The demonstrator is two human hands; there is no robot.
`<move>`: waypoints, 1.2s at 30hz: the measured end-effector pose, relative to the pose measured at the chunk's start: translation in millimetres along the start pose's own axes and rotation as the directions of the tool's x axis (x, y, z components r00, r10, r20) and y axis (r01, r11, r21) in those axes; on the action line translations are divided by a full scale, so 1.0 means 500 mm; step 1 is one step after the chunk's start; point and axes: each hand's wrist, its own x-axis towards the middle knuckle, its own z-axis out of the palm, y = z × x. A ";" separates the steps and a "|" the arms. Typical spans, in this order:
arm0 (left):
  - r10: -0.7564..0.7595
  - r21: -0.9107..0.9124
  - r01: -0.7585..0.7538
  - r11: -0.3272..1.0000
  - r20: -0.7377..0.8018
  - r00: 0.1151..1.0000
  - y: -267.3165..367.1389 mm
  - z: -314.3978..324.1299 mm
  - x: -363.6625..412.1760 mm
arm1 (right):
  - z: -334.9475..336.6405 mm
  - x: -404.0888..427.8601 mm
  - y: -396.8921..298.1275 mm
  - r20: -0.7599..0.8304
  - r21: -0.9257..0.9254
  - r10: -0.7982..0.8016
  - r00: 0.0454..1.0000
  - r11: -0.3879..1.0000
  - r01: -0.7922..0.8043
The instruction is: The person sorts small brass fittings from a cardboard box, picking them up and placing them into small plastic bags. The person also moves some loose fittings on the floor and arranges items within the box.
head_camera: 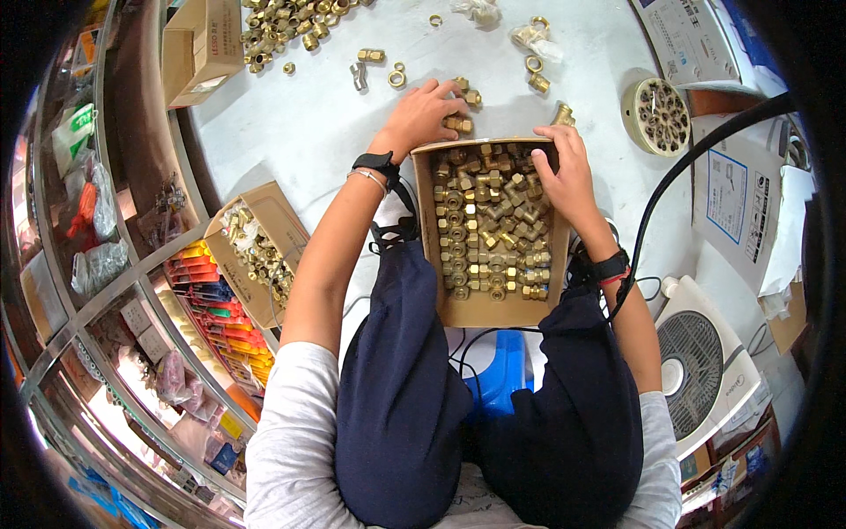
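Note:
A cardboard box (pixel 499 314) stands between my knees, filled with brass pipe fittings (pixel 496 218), in rows at its left side and near end and loosely heaped elsewhere. My left hand (pixel 426 112) reaches past the box's far left corner, its fingers spread over several brass compression fittings (pixel 458 124) on the floor. My right hand (pixel 565 165) rests on the box's far right corner, the fingers over the rim and the thumb inside. Just beyond it lies another brass fitting (pixel 564 114). Whether my left fingers grip a fitting cannot be told.
A heap of brass fittings (pixel 291 26) lies at the far left beside an open carton (pixel 198 53). Another carton of fittings (pixel 291 231) stands left, by metal shelving. At right are a round perforated piece (pixel 656 117), a black cable (pixel 687 168) and a box fan (pixel 694 370).

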 end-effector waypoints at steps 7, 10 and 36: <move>0.107 0.123 -0.102 0.987 -0.034 0.994 -0.003 0.003 0.009 | -0.001 -0.003 -0.004 -0.016 0.067 0.062 0.998 0.996 -0.061; 0.043 0.067 -0.038 0.997 -0.076 0.996 -0.005 -0.009 0.001 | 0.000 -0.003 -0.003 -0.027 0.077 0.050 0.998 0.996 -0.047; 0.049 -0.609 0.120 0.784 0.254 0.966 0.368 0.149 -0.069 | 0.004 -0.006 0.010 -0.009 0.157 0.133 0.991 0.979 -0.130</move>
